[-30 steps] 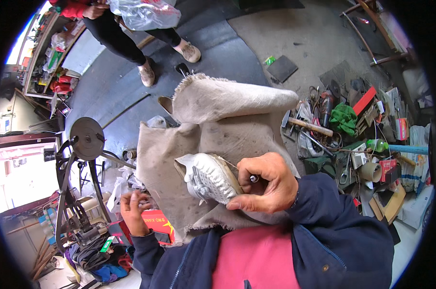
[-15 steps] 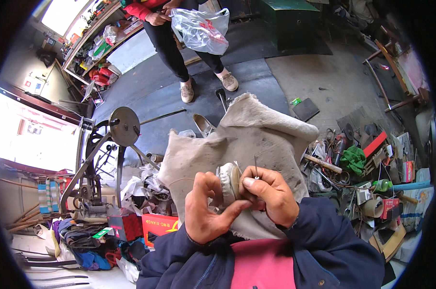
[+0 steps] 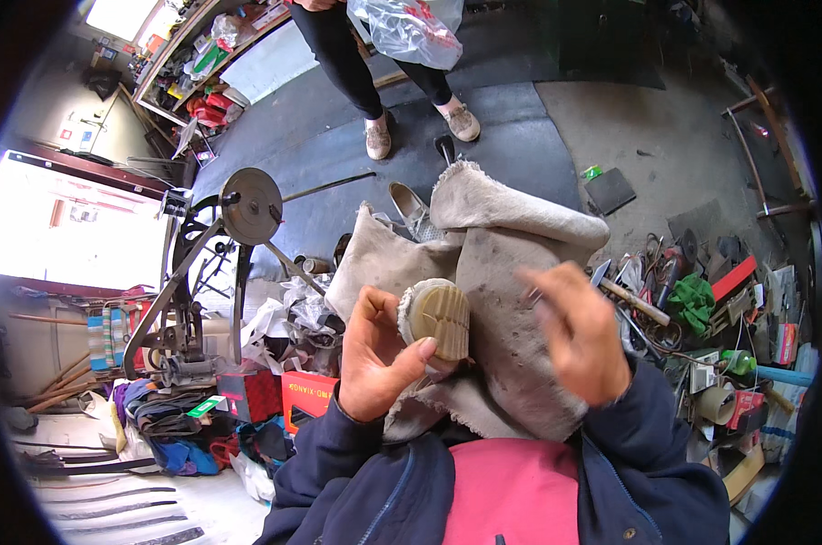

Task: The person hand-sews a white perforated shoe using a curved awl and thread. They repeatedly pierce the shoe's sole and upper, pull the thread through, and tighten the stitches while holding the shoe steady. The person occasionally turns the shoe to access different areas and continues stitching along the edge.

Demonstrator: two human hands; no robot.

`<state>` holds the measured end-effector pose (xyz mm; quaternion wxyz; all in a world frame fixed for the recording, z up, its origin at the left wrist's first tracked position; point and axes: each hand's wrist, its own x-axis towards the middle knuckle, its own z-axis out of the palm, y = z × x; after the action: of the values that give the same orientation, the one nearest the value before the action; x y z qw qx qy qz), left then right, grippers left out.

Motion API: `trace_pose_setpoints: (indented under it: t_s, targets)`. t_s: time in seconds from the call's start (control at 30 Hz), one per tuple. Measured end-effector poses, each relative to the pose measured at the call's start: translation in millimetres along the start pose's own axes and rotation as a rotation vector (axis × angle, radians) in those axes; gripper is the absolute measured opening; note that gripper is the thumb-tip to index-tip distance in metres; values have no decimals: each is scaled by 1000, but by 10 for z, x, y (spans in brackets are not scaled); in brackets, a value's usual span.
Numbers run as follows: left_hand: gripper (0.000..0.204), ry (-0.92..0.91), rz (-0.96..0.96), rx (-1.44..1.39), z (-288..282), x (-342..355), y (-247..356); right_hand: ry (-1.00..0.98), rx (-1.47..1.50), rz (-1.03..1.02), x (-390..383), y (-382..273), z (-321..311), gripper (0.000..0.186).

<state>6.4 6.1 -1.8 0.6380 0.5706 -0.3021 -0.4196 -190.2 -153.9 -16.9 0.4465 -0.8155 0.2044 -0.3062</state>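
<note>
My left hand (image 3: 374, 359) is closed round a pale shoe (image 3: 440, 320), its ridged tan sole turned up and its thumb pressed on the lower edge. My right hand (image 3: 579, 331) is raised a little to the right of the shoe, apart from it, fingers curled and blurred; I cannot make out what, if anything, it holds. Both hands are over a stained, frayed beige cloth (image 3: 388, 263) on my lap. A second pale slip-on shoe (image 3: 415, 213) lies just beyond the cloth.
An iron machine with a wheel (image 3: 251, 207) stands left. Piled tools, including a hammer (image 3: 633, 300), lie right. Bags, fabrics and a red box (image 3: 304, 397) crowd the left. A person in dark trousers (image 3: 347, 68) stands ahead, holding a plastic bag (image 3: 411, 27).
My left hand came onto the shoe, which now has its sole facing up. My right hand, earlier gripping the shoe and a thin tool, has moved away to the right.
</note>
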Motion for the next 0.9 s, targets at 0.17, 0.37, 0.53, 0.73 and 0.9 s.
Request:
trace_pose_setpoints:
  t_s: [0.17,0.37,0.53,0.73,0.9]
  targets:
    - [41,-53,25,-60,-16,55,-17,-212,486,20,-227,-217,344,50]
    - [40,-71,11,-60,-25,73,-32,-177,500,28,-178,-138,433,50]
    - [40,-73,1,-59,-30,89,-28,-275,491,44,-137,-160,351,53]
    - [38,-126,-28,-71,29,117,7,-299,526,163,-125,-264,243,49]
    - [33,-193,-50,4,87,159,38,-315,542,230,-85,-319,108,45]
